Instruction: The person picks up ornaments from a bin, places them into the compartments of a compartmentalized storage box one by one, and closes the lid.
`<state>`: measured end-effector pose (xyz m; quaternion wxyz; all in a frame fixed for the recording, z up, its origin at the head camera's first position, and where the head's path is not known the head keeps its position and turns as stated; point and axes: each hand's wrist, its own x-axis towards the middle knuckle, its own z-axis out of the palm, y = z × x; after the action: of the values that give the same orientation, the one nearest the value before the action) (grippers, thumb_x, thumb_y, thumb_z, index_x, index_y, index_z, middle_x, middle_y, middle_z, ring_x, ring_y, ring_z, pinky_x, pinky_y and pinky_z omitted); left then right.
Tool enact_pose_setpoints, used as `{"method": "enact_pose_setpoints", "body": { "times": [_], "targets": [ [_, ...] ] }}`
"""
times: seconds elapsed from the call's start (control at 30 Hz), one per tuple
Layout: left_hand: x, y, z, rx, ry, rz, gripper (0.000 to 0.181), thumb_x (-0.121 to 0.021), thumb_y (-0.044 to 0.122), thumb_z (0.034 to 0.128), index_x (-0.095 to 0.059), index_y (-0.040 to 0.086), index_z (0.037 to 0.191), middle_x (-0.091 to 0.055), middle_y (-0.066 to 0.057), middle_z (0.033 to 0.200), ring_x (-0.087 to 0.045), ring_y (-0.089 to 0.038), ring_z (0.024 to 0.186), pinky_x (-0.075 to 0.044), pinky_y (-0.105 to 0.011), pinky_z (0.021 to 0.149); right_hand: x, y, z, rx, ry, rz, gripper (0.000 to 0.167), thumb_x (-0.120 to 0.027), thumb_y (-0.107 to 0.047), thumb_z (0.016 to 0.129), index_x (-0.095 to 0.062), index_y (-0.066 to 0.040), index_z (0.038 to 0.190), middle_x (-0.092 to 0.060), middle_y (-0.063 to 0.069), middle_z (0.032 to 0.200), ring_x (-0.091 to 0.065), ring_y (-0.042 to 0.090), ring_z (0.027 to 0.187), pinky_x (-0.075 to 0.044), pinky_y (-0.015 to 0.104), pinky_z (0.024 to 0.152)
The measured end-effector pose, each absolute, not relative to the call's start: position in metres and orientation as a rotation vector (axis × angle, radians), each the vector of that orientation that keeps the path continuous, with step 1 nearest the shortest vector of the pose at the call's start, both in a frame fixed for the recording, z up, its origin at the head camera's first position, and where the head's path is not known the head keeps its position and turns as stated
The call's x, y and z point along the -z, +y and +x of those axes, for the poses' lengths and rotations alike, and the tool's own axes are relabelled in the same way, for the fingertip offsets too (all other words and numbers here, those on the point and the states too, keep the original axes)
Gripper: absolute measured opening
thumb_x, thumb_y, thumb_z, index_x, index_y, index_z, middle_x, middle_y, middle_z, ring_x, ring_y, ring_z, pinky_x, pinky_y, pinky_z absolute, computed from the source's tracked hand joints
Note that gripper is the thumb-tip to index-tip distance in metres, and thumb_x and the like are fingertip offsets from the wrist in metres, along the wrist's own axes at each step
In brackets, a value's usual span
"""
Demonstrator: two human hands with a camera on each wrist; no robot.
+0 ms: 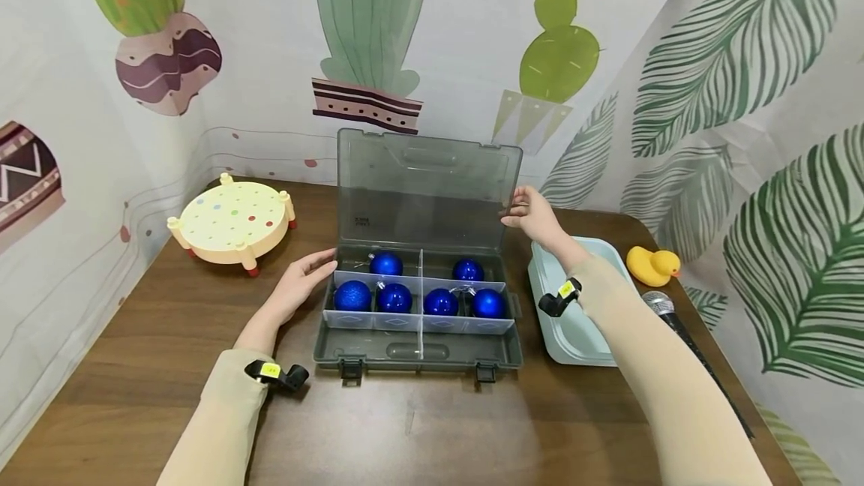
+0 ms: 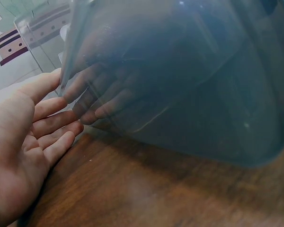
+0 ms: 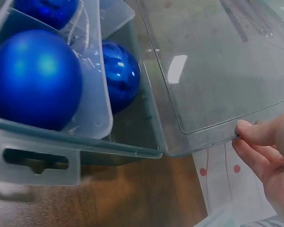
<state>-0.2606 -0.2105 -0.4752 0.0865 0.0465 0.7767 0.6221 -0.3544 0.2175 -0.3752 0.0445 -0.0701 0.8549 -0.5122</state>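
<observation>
A grey see-through plastic box [image 1: 331,342] stands on the table with its hinged lid [image 1: 432,193] raised upright at the back. White dividers [image 1: 374,319] split it, and several blue bauble ornaments [image 1: 353,296] lie in its middle and rear compartments; the front ones hold nothing. My right hand [image 1: 536,217] pinches the lid's right edge between thumb and fingers, seen close in the right wrist view [image 3: 270,151]. On the box's left side, my left hand [image 1: 302,281] rests with fingers extended, touching the wall near the rear corner; in the left wrist view its fingers [image 2: 57,124] lie against the clear plastic.
To the left stands a small round yellow stool-like toy [image 1: 232,220] with dotted top. A light blue container [image 1: 574,336] sits right of the box under my right forearm. Beyond it are a yellow rubber duck [image 1: 652,266] and a black microphone [image 1: 682,328]. A printed cloth hangs behind the table.
</observation>
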Motion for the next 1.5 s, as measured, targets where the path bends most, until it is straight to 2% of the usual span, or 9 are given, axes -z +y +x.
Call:
{"method": "enact_pose_setpoints", "body": {
  "times": [0.13,0.3,0.53,0.7,0.83,1.0,1.1,1.3,1.5],
  "targets": [
    [0.483,-0.212,-0.263,-1.839,2.335,0.146,0.057,-0.054,0.029,0.1010,-0.039,0.000,0.148,-0.039,-0.022,0.153,-0.038,-0.037,0.140,-0.030,-0.053,0.115,0.373,0.221,-0.343,1.616,2.592,-0.286,0.036,-0.060,0.009,0.090,-0.039,0.005,0.118,-0.051,0.029,0.126,-0.063,0.028,0.106,-0.054,0.017,0.079],
    [0.491,-0.214,-0.266,-1.822,2.362,0.168,0.061,-0.055,0.036,0.1001,-0.040,0.000,0.148,-0.040,-0.021,0.152,-0.039,-0.037,0.139,-0.031,-0.053,0.115,0.371,0.226,-0.335,1.653,2.577,-0.353,0.028,-0.054,0.001,0.098,-0.040,0.011,0.120,-0.053,0.027,0.120,-0.061,0.001,0.088,-0.056,0.020,0.082],
    [0.494,-0.216,-0.270,-1.807,2.381,0.165,0.062,-0.056,0.037,0.0995,-0.041,0.000,0.147,-0.040,-0.021,0.152,-0.039,-0.037,0.139,-0.031,-0.053,0.115,0.370,0.233,-0.329,1.703,2.542,-0.452,0.023,-0.047,-0.005,0.102,-0.043,0.013,0.116,-0.056,0.029,0.117,-0.063,0.001,0.089,-0.055,0.020,0.084],
    [0.482,-0.213,-0.265,-1.818,2.351,0.152,0.058,-0.054,0.029,0.1009,-0.039,-0.003,0.147,-0.038,-0.023,0.152,-0.037,-0.038,0.140,-0.029,-0.053,0.116,0.368,0.236,-0.323,1.711,2.529,-0.483,0.015,-0.046,-0.008,0.103,-0.045,0.007,0.103,-0.058,0.030,0.117,-0.063,0.000,0.090,-0.055,0.019,0.084],
    [0.480,-0.212,-0.263,-1.810,2.355,0.155,0.059,-0.054,0.029,0.1012,-0.038,-0.003,0.147,-0.037,-0.024,0.153,-0.036,-0.038,0.140,-0.029,-0.053,0.116,0.365,0.240,-0.316,1.630,2.587,-0.534,0.018,-0.049,-0.006,0.102,-0.048,0.011,0.106,-0.058,0.035,0.122,-0.063,-0.001,0.092,-0.054,0.017,0.083],
    [0.489,-0.215,-0.267,-1.795,2.385,0.175,0.061,-0.054,0.034,0.1008,-0.038,-0.002,0.148,-0.038,-0.023,0.152,-0.036,-0.037,0.140,-0.029,-0.054,0.116,0.355,0.239,-0.297,1.490,2.700,-0.594,0.021,-0.054,-0.004,0.099,-0.055,0.013,0.111,-0.063,0.031,0.119,-0.062,-0.006,0.087,-0.053,0.016,0.082],
    [0.489,-0.216,-0.267,-1.800,2.384,0.176,0.061,-0.054,0.034,0.1005,-0.039,-0.001,0.147,-0.039,-0.023,0.152,-0.036,-0.036,0.140,-0.028,-0.053,0.116,0.354,0.239,-0.289,1.400,2.776,-0.601,0.024,-0.056,-0.004,0.098,-0.059,0.009,0.118,-0.063,0.029,0.120,-0.063,-0.002,0.091,-0.049,0.013,0.080],
    [0.490,-0.216,-0.267,-1.803,2.383,0.181,0.060,-0.054,0.034,0.1008,-0.040,-0.001,0.147,-0.039,-0.023,0.152,-0.036,-0.036,0.140,-0.028,-0.053,0.116,0.366,0.249,-0.288,1.259,2.858,-0.607,0.028,-0.059,-0.008,0.097,-0.061,0.005,0.122,-0.066,0.024,0.121,-0.066,0.021,0.104,-0.047,0.014,0.081],
    [0.490,-0.214,-0.267,-1.807,2.395,0.179,0.057,-0.053,0.031,0.1015,-0.040,-0.002,0.147,-0.039,-0.023,0.152,-0.036,-0.035,0.140,-0.029,-0.052,0.115,0.369,0.255,-0.277,1.174,2.884,-0.632,0.029,-0.065,-0.012,0.093,-0.062,0.002,0.119,-0.070,0.019,0.097,-0.054,0.007,0.069,-0.042,0.022,0.063]
  ]
}}
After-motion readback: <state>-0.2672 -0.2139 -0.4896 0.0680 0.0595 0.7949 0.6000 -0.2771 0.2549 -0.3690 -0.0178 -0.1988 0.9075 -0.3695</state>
